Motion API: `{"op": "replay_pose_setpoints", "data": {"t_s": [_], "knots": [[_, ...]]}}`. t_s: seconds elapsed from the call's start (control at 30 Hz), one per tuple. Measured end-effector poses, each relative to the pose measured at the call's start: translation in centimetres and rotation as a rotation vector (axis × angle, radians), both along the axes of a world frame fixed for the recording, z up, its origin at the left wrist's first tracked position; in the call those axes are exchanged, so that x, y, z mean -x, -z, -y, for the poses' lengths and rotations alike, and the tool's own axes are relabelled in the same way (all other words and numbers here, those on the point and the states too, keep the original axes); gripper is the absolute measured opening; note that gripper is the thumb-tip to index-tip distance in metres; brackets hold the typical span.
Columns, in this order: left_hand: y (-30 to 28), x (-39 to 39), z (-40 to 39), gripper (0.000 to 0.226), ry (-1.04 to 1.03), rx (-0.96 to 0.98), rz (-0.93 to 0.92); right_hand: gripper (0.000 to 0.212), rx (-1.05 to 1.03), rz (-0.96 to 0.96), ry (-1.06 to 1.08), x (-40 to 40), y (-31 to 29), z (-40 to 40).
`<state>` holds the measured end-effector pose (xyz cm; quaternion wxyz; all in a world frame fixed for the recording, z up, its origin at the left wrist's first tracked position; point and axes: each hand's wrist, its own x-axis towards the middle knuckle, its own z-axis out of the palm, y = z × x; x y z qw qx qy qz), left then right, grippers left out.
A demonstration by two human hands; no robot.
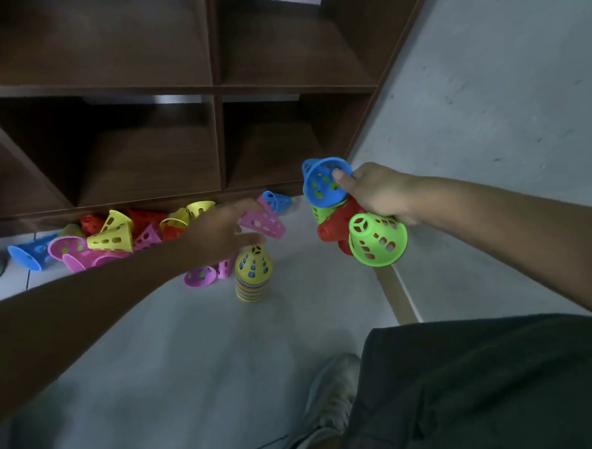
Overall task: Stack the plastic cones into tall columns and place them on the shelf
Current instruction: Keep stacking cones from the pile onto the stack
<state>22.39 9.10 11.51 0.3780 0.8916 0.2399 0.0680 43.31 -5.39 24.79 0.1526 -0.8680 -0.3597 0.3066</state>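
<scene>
Head view: a person's right hand [375,194] is clutching an untidy bunch of cones [352,214] while the open, empty left hand [224,229] is hovering over the floor-standing column [253,274], risking toppling it.

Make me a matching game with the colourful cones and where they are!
Things:
1. blue cone
2. striped stack
3. pink cone
4. yellow cone

Places:
A. standing upright on the floor, under the left hand
B. in the loose pile below the shelf
C. gripped in the right hand
D. lying at the left hand's fingertips

Pairs: 1-C, 2-A, 3-D, 4-B
</scene>
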Motion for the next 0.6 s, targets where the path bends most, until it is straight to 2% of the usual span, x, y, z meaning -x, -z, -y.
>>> {"op": "replay_pose_setpoints", "data": {"t_s": [0.1, 0.17, 0.27, 0.33, 0.47, 0.6], "knots": [[-2.2, -0.4, -1.3, 0.040, -0.039, 0.105, 0.013, 0.046, -0.012, -0.023, 0.050, 0.1, -0.3, -0.1], [-3.8, -0.4, -1.9, 0.051, -0.038, 0.172, 0.009, 0.047, -0.039, -0.049, 0.072, 0.5, -0.2, -0.3], [-5.8, -0.3, -2.0, 0.068, 0.008, 0.162, -0.030, 0.048, -0.083, -0.035, 0.071, 1.1, 0.2, -0.2], [-6.6, -0.2, -1.7, 0.072, 0.056, 0.118, -0.066, 0.049, -0.101, -0.012, 0.069, 1.4, 0.7, 0.5], [-6.9, 0.5, -0.8, 0.071, 0.142, 0.162, -0.133, 0.053, -0.035, 0.073, 0.019, 1.5, 1.6, 2.1], [-4.3, 0.3, 0.0, 0.056, 0.086, 0.202, -0.257, 0.050, 0.028, 0.143, -0.015, 0.8, 2.7, 2.6]]}}
